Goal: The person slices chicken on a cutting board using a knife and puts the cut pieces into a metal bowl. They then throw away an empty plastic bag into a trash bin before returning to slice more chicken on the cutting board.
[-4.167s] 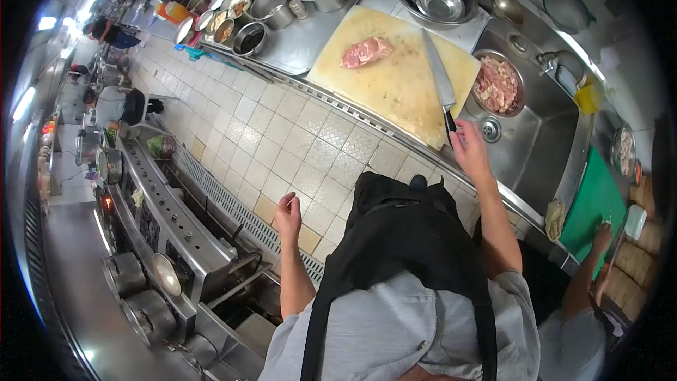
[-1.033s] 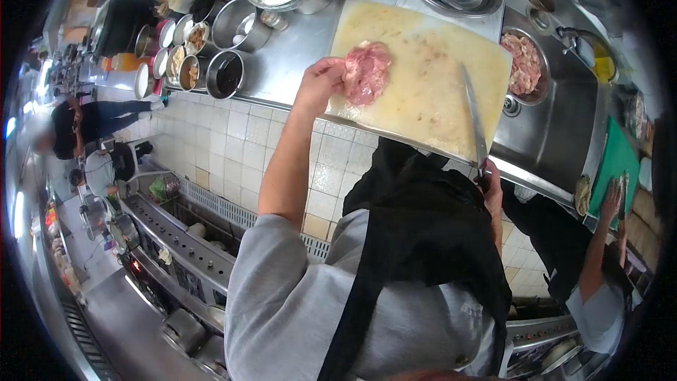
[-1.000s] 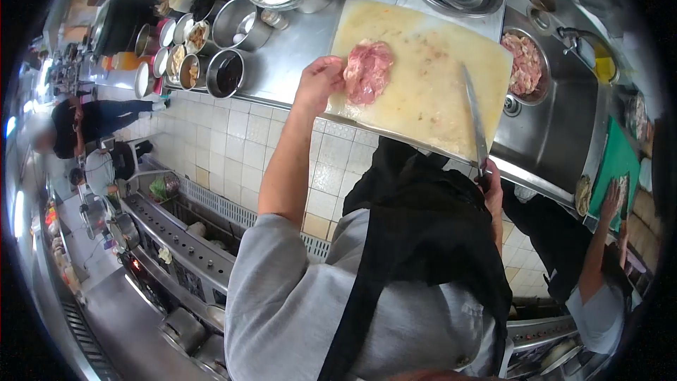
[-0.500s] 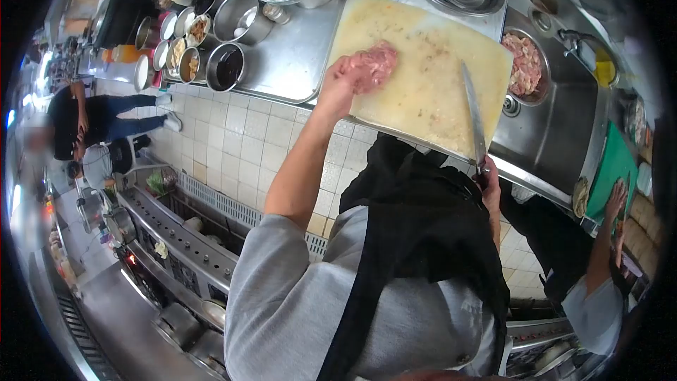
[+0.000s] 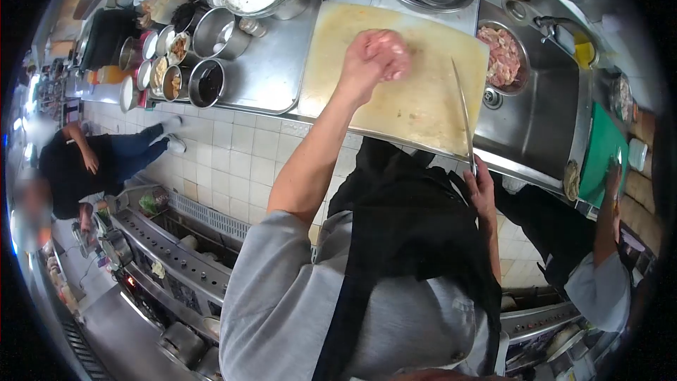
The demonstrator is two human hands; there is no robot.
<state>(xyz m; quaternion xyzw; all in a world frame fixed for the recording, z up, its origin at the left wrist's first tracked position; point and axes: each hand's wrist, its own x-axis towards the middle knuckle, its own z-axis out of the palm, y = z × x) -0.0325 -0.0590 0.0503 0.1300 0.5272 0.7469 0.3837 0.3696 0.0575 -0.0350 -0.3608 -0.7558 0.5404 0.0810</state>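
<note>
Left hand (image 5: pixel 363 63) clenches raw meat (image 5: pixel 396 63); right hand (image 5: pixel 482 190) grips a knife (image 5: pixel 463 114) across the bench's front edge (image 5: pixel 518 171). Slickness could free the meat; a bump, swing the knife.

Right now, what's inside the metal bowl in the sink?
Pieces of raw meat, pinkish and piled together, show in the bowl. They cover its bottom, so anything beneath can't be seen.

restaurant-style kitchen, steel sink (image 5: pixel 543 130), cutting board (image 5: pixel 419 109), metal pots of ingredients (image 5: pixel 206 82), cooking range (image 5: pixel 169 247), tiled floor (image 5: pixel 240 142)
</note>
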